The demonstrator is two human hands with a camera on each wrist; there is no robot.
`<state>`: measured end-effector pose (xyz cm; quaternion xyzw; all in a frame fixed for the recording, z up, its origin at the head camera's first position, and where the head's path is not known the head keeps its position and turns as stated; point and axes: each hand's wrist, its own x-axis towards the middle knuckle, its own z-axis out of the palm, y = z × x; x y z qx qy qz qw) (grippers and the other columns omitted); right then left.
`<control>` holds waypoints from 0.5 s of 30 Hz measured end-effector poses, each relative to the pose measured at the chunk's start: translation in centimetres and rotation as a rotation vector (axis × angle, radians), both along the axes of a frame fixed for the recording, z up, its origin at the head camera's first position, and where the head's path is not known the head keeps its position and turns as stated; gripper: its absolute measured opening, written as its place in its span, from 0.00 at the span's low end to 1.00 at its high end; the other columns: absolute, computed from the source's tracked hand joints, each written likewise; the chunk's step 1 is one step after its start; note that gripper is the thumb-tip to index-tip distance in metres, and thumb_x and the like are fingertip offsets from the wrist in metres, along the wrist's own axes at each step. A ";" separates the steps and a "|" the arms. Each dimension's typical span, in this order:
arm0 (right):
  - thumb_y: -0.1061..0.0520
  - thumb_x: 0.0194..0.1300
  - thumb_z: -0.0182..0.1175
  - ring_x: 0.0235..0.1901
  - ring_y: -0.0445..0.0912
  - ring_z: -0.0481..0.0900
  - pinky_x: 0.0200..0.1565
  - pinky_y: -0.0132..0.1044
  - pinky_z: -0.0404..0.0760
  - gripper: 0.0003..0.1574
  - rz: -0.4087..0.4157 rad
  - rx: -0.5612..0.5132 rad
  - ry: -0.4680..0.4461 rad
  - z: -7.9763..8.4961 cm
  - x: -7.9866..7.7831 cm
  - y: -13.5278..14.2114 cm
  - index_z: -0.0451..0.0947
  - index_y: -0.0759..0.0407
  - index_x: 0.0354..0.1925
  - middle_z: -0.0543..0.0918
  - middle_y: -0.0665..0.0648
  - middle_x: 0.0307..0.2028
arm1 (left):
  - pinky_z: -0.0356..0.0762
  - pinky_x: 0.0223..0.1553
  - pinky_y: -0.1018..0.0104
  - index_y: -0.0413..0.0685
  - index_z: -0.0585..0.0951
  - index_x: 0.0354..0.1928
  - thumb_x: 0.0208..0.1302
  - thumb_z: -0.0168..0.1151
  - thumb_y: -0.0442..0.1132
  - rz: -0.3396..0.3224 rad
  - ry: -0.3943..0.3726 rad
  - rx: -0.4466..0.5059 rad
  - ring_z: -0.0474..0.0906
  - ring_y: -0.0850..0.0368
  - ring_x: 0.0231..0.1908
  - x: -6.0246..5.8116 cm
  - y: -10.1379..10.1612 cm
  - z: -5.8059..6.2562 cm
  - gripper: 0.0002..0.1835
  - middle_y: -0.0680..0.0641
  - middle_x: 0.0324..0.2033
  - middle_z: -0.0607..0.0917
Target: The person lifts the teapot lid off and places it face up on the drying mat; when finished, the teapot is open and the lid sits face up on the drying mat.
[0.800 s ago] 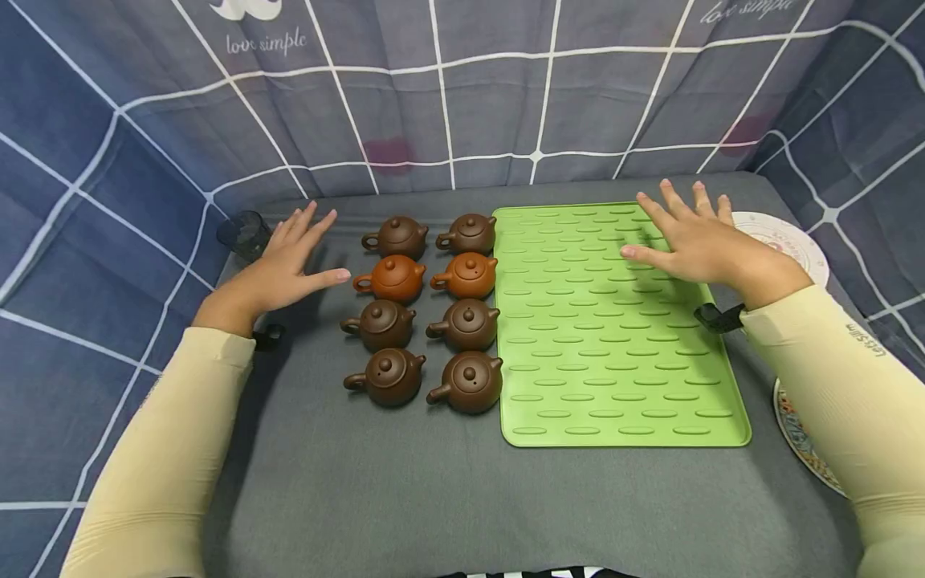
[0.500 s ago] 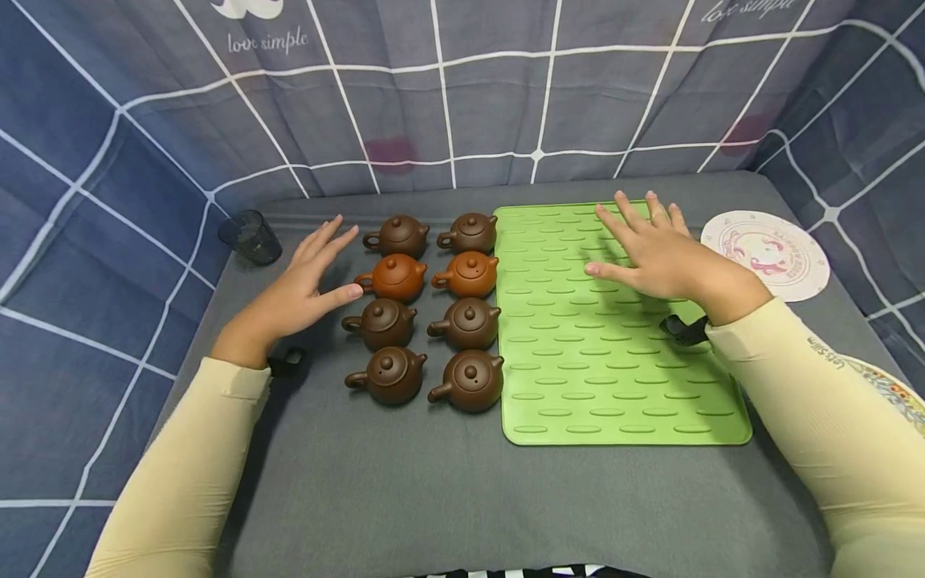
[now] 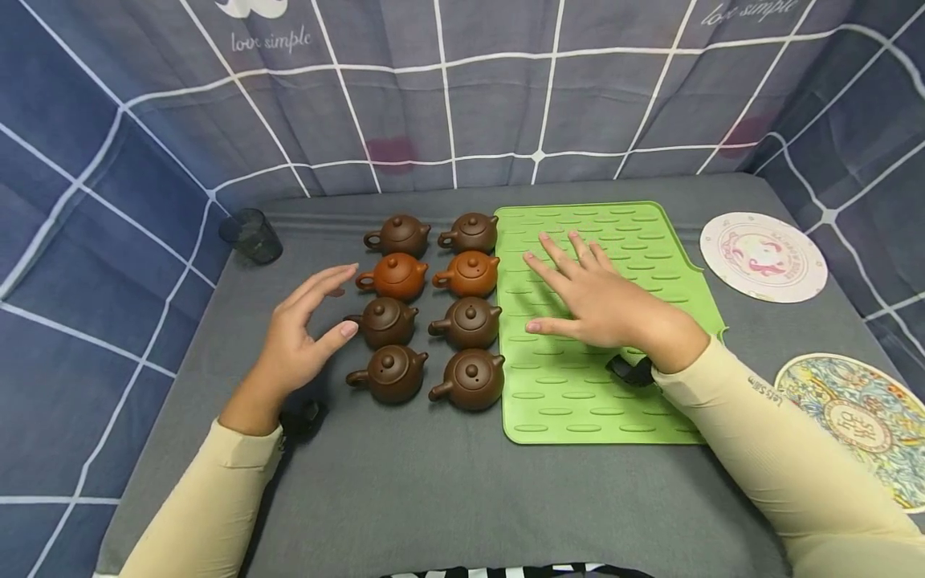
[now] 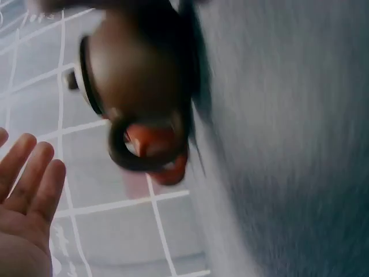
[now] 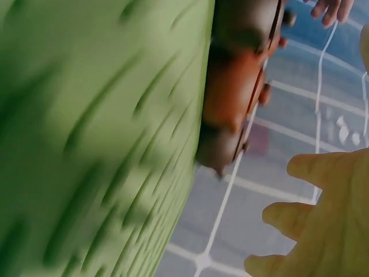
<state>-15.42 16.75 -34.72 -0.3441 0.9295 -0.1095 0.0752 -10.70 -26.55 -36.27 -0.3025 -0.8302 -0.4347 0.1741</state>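
Two columns of small clay teapots stand on the grey cloth, most dark brown. A reddish-orange teapot sits in the left column, another orange teapot beside it in the right. My left hand is left of them, fingers slightly bent, holding nothing; its thumb tip is right at the handle of a dark brown teapot. That close teapot looms blurred in the left wrist view, handle towards the camera. With fingers spread, my right hand hovers over the green ridged mat and holds nothing.
A dark transparent cup stands at the back left. Right of the mat lie a white round plate with pink print and a colourful patterned plate. Checked curtains enclose the back and sides.
My right hand has swept left from the mat's right side to over its middle, uncovering both plates. My left hand has come nearer the person, level with the third row of teapots.
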 end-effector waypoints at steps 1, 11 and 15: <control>0.19 0.72 0.50 0.78 0.66 0.23 0.74 0.63 0.28 0.64 0.019 -0.005 0.008 -0.1 0.3 -0.4 0.40 0.49 0.87 0.31 0.61 0.83 | 0.70 0.62 0.61 0.36 0.78 0.70 0.73 0.65 0.61 -0.006 0.020 0.019 0.77 0.49 0.60 0.4 0.4 0.1 0.38 0.40 0.66 0.79; 0.19 0.70 0.52 0.79 0.64 0.27 0.74 0.66 0.38 0.64 0.221 -0.112 0.061 -0.6 3.3 -4.1 0.46 0.52 0.86 0.34 0.59 0.84 | 0.74 0.60 0.61 0.37 0.87 0.58 0.70 0.72 0.54 -0.183 0.163 0.027 0.83 0.44 0.53 3.2 5.2 1.5 0.28 0.40 0.52 0.88; 0.19 0.70 0.53 0.80 0.64 0.31 0.75 0.64 0.39 0.64 0.275 -0.146 0.045 -0.8 4.2 -5.0 0.48 0.53 0.85 0.39 0.60 0.84 | 0.77 0.57 0.63 0.39 0.89 0.54 0.69 0.73 0.54 -0.184 0.180 0.014 0.85 0.46 0.48 3.6 6.4 0.7 0.25 0.44 0.48 0.89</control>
